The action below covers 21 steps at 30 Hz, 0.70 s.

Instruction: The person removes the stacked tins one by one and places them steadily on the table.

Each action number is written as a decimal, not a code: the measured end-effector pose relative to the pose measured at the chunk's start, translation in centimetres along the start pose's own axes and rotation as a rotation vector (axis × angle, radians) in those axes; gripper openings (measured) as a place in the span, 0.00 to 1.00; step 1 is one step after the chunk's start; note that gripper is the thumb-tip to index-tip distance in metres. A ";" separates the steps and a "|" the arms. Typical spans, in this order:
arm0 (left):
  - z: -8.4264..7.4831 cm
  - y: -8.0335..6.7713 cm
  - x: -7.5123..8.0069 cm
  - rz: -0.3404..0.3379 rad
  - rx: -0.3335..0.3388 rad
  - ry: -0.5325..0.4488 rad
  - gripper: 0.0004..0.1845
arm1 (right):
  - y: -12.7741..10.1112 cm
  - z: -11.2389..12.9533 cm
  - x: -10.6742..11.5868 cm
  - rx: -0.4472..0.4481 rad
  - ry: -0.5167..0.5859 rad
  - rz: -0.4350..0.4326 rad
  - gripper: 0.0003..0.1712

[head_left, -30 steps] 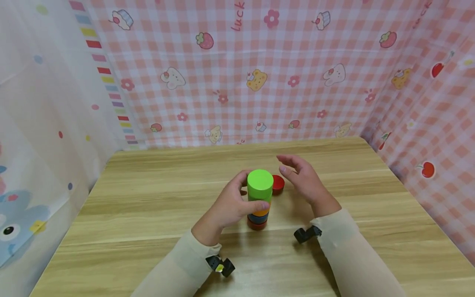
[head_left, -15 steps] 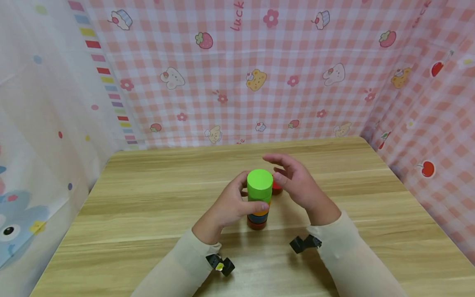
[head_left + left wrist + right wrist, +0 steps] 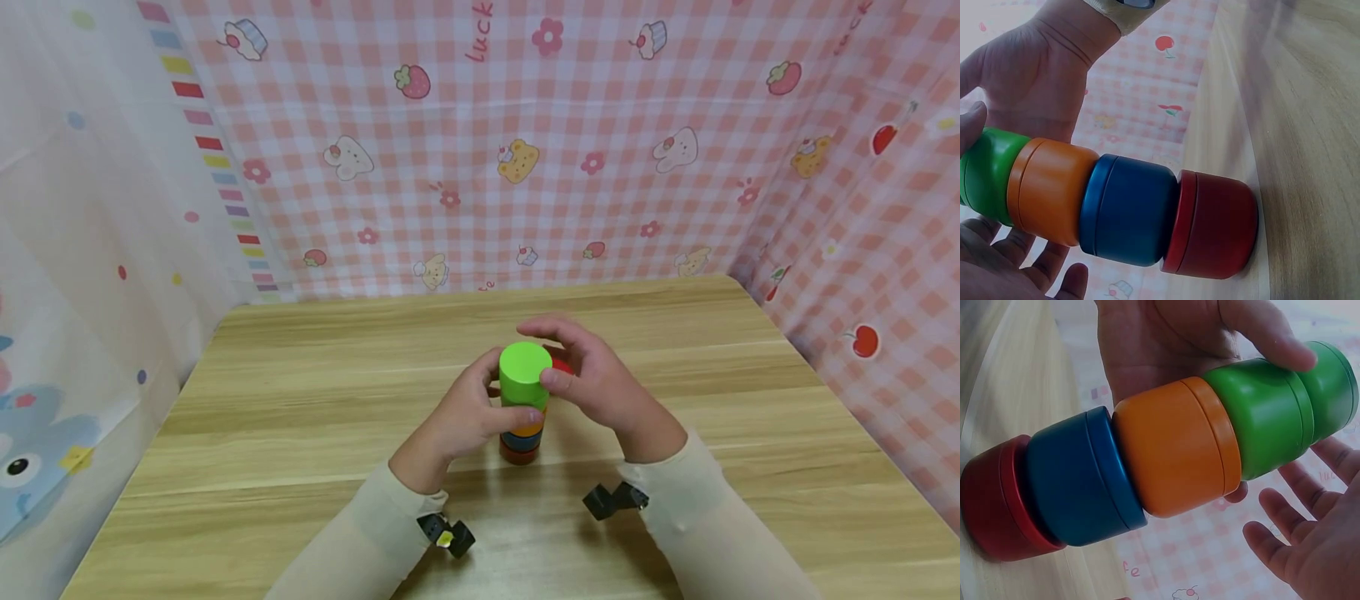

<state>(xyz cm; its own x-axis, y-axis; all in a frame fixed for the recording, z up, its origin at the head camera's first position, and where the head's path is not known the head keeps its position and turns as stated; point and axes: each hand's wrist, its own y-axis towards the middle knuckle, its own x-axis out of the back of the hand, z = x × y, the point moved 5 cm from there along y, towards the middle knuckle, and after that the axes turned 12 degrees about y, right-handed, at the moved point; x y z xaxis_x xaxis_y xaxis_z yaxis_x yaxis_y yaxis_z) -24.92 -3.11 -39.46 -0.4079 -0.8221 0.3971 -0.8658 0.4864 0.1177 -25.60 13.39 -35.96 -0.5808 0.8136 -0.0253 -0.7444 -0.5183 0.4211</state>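
Red piece (image 3: 562, 367) beyond stack (image 3: 1175, 450) | head view only | stack: all three views

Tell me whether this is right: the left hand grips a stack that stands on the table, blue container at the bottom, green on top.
The bottom is wrong: the left wrist view shows a red container there, with the blue container above it. The rest holds: the left hand grips the stack, which stands on the table, a green container on top.
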 end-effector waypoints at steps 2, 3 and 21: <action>0.0 0.0 0.0 -0.003 -0.004 0.007 0.35 | 0.0 0.0 -0.1 0.011 -0.020 0.010 0.41; -0.1 0.0 0.0 -0.005 -0.006 0.010 0.34 | 0.0 0.0 -0.2 0.015 -0.027 0.019 0.40; 0.1 0.1 0.1 -0.001 -0.011 0.047 0.32 | 0.1 0.3 -0.8 -0.029 -0.089 0.052 0.39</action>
<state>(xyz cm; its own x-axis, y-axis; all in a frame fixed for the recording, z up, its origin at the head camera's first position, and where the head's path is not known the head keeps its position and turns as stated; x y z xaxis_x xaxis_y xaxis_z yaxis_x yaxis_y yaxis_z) -25.03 -3.20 -39.48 -0.3926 -0.8081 0.4392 -0.8630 0.4887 0.1277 -25.09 12.76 -35.66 -0.5884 0.8048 0.0776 -0.7239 -0.5671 0.3929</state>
